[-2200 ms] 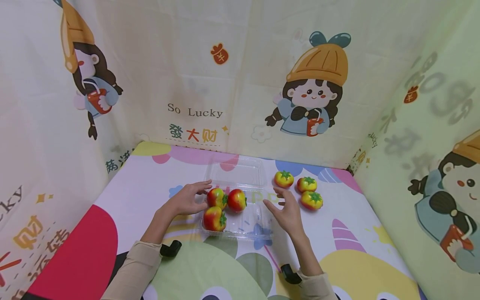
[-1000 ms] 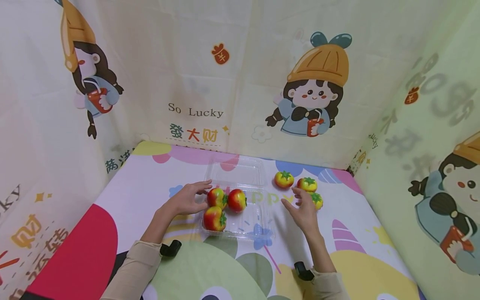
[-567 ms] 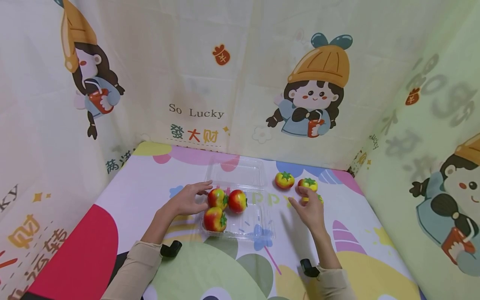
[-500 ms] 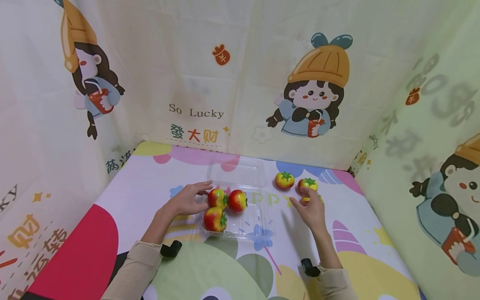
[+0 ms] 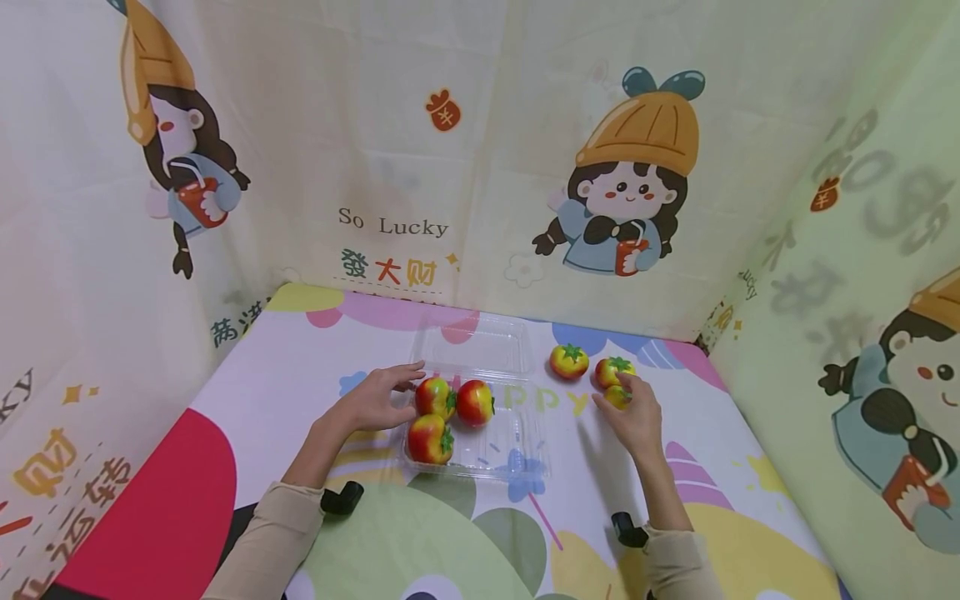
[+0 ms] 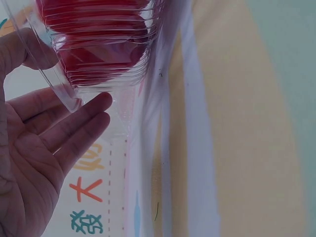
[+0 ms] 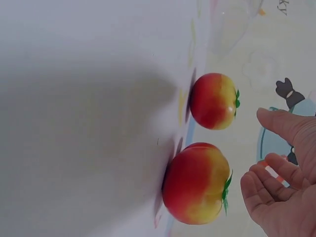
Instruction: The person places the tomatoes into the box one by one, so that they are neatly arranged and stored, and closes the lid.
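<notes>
A clear plastic clamshell box (image 5: pixel 498 437) lies with its lid folded back, three red-and-yellow toy persimmons (image 5: pixel 475 402) inside at its left. My left hand (image 5: pixel 372 400) rests at the box's left edge, thumb and fingers spread; in the left wrist view, the thumb and some fingers (image 6: pixel 91 111) lie at the rim. My right hand (image 5: pixel 636 417) hovers over the nearest of three loose persimmons, partly covering that persimmon (image 5: pixel 618 397). Its thumb and fingers are apart. In the right wrist view, two persimmons (image 7: pixel 197 182) stand beside the hand, with a gap between.
The other loose persimmons (image 5: pixel 568 362) sit right of the lid (image 5: pixel 472 346). A printed cloth (image 5: pixel 360 333) covers the table, and patterned curtains (image 5: pixel 495 167) rise at the back and both sides. A black wrist camera (image 5: pixel 628 530) sits on the right forearm.
My right hand has moved from beside the box rightwards to the nearest loose persimmon. My left hand stays at the box's edge, and the persimmons have not moved.
</notes>
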`<state>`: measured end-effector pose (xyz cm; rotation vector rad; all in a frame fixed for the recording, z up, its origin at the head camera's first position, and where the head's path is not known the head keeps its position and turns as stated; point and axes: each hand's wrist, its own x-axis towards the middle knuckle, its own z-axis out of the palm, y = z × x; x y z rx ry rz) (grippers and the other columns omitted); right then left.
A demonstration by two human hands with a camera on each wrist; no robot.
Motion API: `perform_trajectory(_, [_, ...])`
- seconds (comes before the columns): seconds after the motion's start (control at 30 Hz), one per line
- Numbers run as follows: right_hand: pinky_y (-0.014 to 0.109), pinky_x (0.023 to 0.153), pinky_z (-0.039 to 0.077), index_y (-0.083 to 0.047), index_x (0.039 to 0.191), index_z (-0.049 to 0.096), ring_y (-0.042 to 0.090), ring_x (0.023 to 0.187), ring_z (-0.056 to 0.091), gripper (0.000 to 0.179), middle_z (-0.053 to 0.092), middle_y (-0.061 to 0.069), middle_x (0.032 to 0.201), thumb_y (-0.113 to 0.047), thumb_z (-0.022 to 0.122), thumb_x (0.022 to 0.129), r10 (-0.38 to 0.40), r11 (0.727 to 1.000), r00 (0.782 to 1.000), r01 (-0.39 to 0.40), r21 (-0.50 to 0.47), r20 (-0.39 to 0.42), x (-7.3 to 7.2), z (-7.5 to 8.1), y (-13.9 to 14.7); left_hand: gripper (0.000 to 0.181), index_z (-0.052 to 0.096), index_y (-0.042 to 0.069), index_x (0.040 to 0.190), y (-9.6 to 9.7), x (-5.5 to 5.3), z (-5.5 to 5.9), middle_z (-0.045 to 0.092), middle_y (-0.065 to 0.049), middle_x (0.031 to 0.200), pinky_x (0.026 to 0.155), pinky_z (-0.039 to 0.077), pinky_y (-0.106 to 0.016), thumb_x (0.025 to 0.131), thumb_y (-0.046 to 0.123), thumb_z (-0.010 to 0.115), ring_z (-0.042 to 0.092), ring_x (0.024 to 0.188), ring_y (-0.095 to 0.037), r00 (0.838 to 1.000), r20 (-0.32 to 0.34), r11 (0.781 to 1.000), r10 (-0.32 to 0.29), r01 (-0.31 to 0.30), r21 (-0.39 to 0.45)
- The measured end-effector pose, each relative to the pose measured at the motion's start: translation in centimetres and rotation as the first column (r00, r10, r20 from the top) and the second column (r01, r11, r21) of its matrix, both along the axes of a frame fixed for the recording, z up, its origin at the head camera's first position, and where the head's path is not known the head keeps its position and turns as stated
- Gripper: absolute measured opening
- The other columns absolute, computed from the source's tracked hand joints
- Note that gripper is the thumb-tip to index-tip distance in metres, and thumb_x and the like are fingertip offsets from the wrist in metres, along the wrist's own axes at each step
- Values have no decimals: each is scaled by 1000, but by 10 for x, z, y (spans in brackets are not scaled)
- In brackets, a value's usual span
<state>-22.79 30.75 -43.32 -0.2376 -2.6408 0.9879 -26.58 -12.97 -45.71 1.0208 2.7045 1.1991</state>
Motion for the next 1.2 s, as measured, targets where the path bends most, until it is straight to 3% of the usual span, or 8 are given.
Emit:
perform_trajectory(0.33, [58, 114, 38, 8, 141, 50, 46, 127, 49, 61, 52, 31, 138, -17, 75, 91, -1, 1000, 999, 0, 23, 38, -4, -4, 8, 63, 55, -6, 143, 0, 0, -1, 48, -24, 153, 98, 54, -53, 84, 11, 68, 68, 112, -33, 1000, 9, 1000, 2, -2, 1])
perform_trajectory(0.6, [57, 119, 30, 10, 145, 45, 48, 136, 43, 66, 47, 33, 146, -19, 73, 92, 23, 999, 995, -27, 45, 92, -6, -9, 15, 62, 56, -7, 142, 0, 0, -1, 48, -25, 152, 98, 55, -52, 83, 11, 68, 68, 111, -33, 1000, 13, 1000, 3, -3, 3])
perform_trajectory(1.2, [62, 117, 29, 11, 142, 49, 50, 130, 40, 63, 46, 35, 142, -15, 75, 90, -16, 998, 998, 12, 68, 68, -4, -16, 29, 62, 55, -5, 143, -1, -3, -4, 50, -25, 151, 98, 55, -52, 84, 10, 69, 68, 112, -32, 1000, 3, 1000, 3, -3, 13])
